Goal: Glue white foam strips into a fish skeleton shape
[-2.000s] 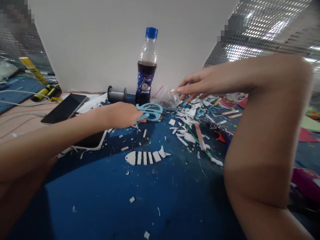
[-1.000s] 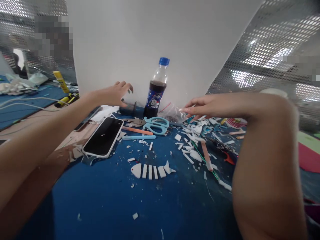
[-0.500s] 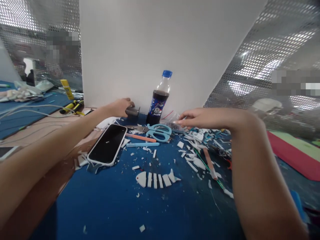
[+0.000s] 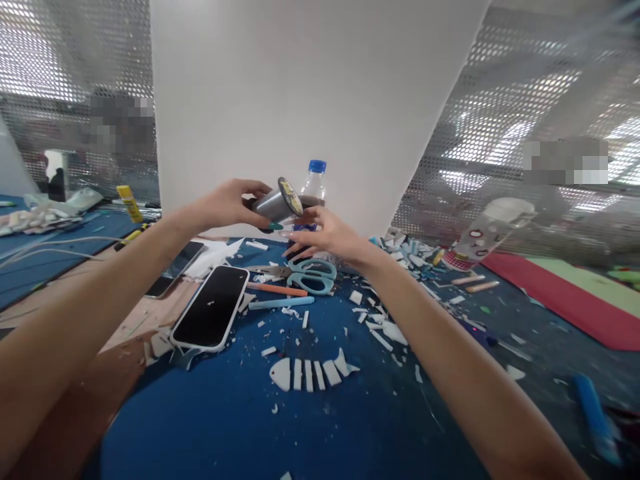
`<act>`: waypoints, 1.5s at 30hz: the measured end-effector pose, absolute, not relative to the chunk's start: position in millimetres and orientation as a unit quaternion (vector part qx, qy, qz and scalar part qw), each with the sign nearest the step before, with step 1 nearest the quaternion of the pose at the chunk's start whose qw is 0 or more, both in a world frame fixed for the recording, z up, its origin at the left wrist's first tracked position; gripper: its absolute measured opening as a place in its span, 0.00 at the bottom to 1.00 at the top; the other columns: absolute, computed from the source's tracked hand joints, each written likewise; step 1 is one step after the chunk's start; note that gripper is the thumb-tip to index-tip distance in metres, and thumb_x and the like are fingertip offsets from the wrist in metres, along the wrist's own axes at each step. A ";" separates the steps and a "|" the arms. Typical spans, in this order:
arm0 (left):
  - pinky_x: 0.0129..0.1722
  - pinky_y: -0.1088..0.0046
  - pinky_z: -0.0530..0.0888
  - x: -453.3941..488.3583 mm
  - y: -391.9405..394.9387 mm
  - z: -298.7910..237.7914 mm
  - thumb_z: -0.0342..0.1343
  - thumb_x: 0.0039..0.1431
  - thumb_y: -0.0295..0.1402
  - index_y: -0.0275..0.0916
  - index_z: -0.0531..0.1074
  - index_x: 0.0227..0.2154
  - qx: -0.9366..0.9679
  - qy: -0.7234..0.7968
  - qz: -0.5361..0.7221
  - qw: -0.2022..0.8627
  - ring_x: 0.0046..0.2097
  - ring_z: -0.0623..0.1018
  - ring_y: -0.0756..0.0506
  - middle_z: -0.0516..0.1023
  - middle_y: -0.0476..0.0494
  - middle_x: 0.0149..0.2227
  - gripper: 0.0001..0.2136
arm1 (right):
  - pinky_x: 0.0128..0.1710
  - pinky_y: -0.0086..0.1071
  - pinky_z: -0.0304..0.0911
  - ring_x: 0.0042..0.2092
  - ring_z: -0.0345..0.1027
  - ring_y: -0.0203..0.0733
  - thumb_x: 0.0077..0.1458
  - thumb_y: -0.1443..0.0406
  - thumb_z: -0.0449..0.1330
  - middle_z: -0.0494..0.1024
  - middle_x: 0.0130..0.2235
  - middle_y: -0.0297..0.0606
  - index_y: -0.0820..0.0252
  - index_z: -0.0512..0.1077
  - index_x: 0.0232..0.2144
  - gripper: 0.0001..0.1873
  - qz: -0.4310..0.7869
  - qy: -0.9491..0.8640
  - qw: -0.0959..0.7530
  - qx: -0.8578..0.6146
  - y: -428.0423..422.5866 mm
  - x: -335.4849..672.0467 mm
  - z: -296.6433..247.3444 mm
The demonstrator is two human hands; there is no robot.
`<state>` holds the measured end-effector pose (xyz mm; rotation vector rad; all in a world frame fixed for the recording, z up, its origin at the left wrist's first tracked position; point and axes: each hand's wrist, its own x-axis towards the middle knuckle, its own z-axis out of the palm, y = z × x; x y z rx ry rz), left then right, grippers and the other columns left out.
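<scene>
Grey and cylindrical, the spool (image 4: 271, 207) is now up off the counter (image 4: 215, 413), where half a second ago it lay at the foot of the white panel (image 4: 250, 87) with a hand just reaching it. The left hand (image 4: 235, 205) has its grip closed around the near end of the spool, thumb below and fingers above, so that the printed end disc tilts toward the right. The other change is on that side: the right hand (image 4: 327, 233) has left the pile of scraps and come across to the spool, in front of the bottle (image 4: 316, 181). Its fingers are partly curled, just beside the disc; I cannot tell whether that grip pinches anything or touches the rim. The small clear bag it was resting on no longer shows. In my judgement, this makes the spool the object of both hands, and the work has turned from reaching about to handling it. Meanwhile the white fish pieces (image 4: 309, 376) lie in a row nearer the person, head at the left, tail at the right, well apart from either hand. Scissors (image 4: 291, 272) and two pens (image 4: 277, 289) lie between the fish and the spool, untouched.
</scene>
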<state>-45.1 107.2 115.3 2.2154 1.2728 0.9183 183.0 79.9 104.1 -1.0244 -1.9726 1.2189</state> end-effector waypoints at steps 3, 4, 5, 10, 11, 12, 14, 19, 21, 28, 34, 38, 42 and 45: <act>0.47 0.62 0.71 -35.8 101.9 115.3 0.66 0.41 0.38 0.34 0.72 0.48 0.802 0.432 0.344 0.227 0.46 0.76 0.41 0.77 0.37 0.48 0.28 | 0.29 0.31 0.72 0.32 0.75 0.38 0.45 0.57 0.70 0.75 0.49 0.48 0.62 0.68 0.46 0.28 0.514 -0.740 0.261 -0.346 82.7 180.5 97.4; 0.48 0.62 0.71 -34.1 100.8 115.4 0.66 0.41 0.38 0.34 0.72 0.48 0.801 0.428 0.350 0.231 0.46 0.76 0.41 0.77 0.37 0.48 0.28 | 0.26 0.29 0.68 0.28 0.72 0.35 0.47 0.56 0.69 0.78 0.40 0.43 0.62 0.71 0.41 0.22 0.515 -0.747 0.246 -0.340 83.8 181.9 97.1; 0.48 0.61 0.71 -33.3 100.1 115.5 0.66 0.41 0.38 0.34 0.72 0.48 0.797 0.428 0.356 0.233 0.46 0.76 0.40 0.77 0.37 0.48 0.28 | 0.22 0.27 0.64 0.24 0.67 0.32 0.49 0.56 0.68 0.77 0.30 0.38 0.63 0.73 0.35 0.18 0.513 -0.754 0.233 -0.337 84.9 184.0 97.7; 0.47 0.60 0.74 -36.6 99.9 116.7 0.66 0.42 0.37 0.33 0.73 0.47 0.769 0.418 0.382 0.296 0.47 0.77 0.39 0.76 0.35 0.49 0.26 | 0.17 0.25 0.47 0.16 0.49 0.26 0.55 0.54 0.64 0.60 0.13 0.24 0.61 0.69 0.24 0.18 0.485 -0.773 0.206 -0.354 86.8 200.3 110.6; 0.46 0.60 0.75 -37.4 99.9 116.9 0.66 0.43 0.36 0.33 0.73 0.47 0.763 0.409 0.385 0.321 0.47 0.77 0.40 0.76 0.35 0.49 0.26 | 0.18 0.26 0.47 0.16 0.49 0.26 0.56 0.54 0.63 0.61 0.14 0.24 0.61 0.69 0.23 0.19 0.480 -0.774 0.205 -0.360 87.1 203.7 113.4; 0.46 0.61 0.76 -37.9 99.7 117.0 0.66 0.43 0.35 0.33 0.73 0.46 0.756 0.401 0.386 0.344 0.46 0.78 0.40 0.76 0.35 0.50 0.25 | 0.18 0.26 0.48 0.17 0.50 0.27 0.57 0.53 0.62 0.61 0.14 0.25 0.61 0.68 0.23 0.20 0.476 -0.774 0.205 -0.364 87.7 206.9 115.6; 0.45 0.60 0.77 -37.8 98.5 117.3 0.66 0.43 0.34 0.34 0.73 0.46 0.742 0.394 0.387 0.380 0.45 0.79 0.40 0.76 0.35 0.51 0.24 | 0.19 0.27 0.49 0.18 0.52 0.28 0.60 0.50 0.57 0.62 0.15 0.27 0.60 0.66 0.22 0.22 0.472 -0.771 0.213 -0.370 89.8 212.2 118.0; 0.46 0.60 0.77 -34.7 94.1 118.2 0.65 0.45 0.33 0.32 0.70 0.51 0.718 0.396 0.385 0.424 0.45 0.80 0.40 0.76 0.32 0.51 0.27 | 0.22 0.28 0.59 0.24 0.64 0.32 0.58 0.47 0.57 0.71 0.28 0.34 0.58 0.66 0.29 0.21 0.442 -0.759 0.271 -0.394 92.4 215.5 117.8; 0.46 0.60 0.78 -33.7 93.4 118.0 0.63 0.47 0.33 0.31 0.68 0.52 0.719 0.392 0.380 0.429 0.45 0.80 0.39 0.76 0.31 0.51 0.27 | 0.25 0.30 0.66 0.29 0.70 0.36 0.51 0.49 0.64 0.74 0.39 0.39 0.58 0.67 0.38 0.21 0.426 -0.770 0.270 -0.391 89.7 212.3 118.0; 0.50 0.58 0.77 -28.2 93.9 114.2 0.61 0.49 0.34 0.31 0.68 0.53 0.739 0.387 0.366 0.412 0.50 0.78 0.36 0.75 0.29 0.52 0.27 | 0.27 0.36 0.69 0.27 0.72 0.38 0.45 0.53 0.69 0.78 0.37 0.42 0.62 0.73 0.35 0.20 0.410 -0.803 0.251 -0.352 82.2 189.3 107.3; 0.53 0.58 0.76 -17.1 91.1 112.1 0.60 0.49 0.34 0.27 0.68 0.51 0.696 0.412 0.389 0.441 0.50 0.78 0.35 0.76 0.27 0.50 0.26 | 0.24 0.33 0.65 0.21 0.69 0.34 0.53 0.54 0.63 0.82 0.34 0.46 0.64 0.76 0.26 0.18 0.408 -0.786 0.299 -0.356 86.0 179.6 92.7; 0.55 0.60 0.75 -13.3 91.2 110.9 0.59 0.50 0.34 0.25 0.65 0.52 0.677 0.421 0.405 0.446 0.50 0.79 0.36 0.75 0.25 0.52 0.27 | 0.22 0.30 0.63 0.21 0.70 0.32 0.55 0.51 0.60 0.83 0.34 0.46 0.64 0.77 0.26 0.21 0.401 -0.778 0.329 -0.356 86.8 178.4 88.1; 0.55 0.60 0.76 -18.9 94.7 111.7 0.58 0.51 0.36 0.26 0.64 0.52 0.681 0.431 0.397 0.440 0.51 0.78 0.36 0.75 0.25 0.51 0.27 | 0.22 0.29 0.63 0.21 0.70 0.31 0.55 0.50 0.60 0.82 0.32 0.43 0.63 0.76 0.25 0.22 0.395 -0.781 0.336 -0.349 84.4 177.5 89.0; 0.53 0.60 0.76 -26.5 98.3 113.0 0.60 0.50 0.35 0.27 0.66 0.50 0.683 0.449 0.377 0.436 0.50 0.79 0.36 0.76 0.26 0.50 0.25 | 0.22 0.29 0.63 0.22 0.71 0.32 0.54 0.52 0.62 0.82 0.31 0.41 0.63 0.76 0.23 0.20 0.391 -0.797 0.318 -0.332 83.2 179.8 93.2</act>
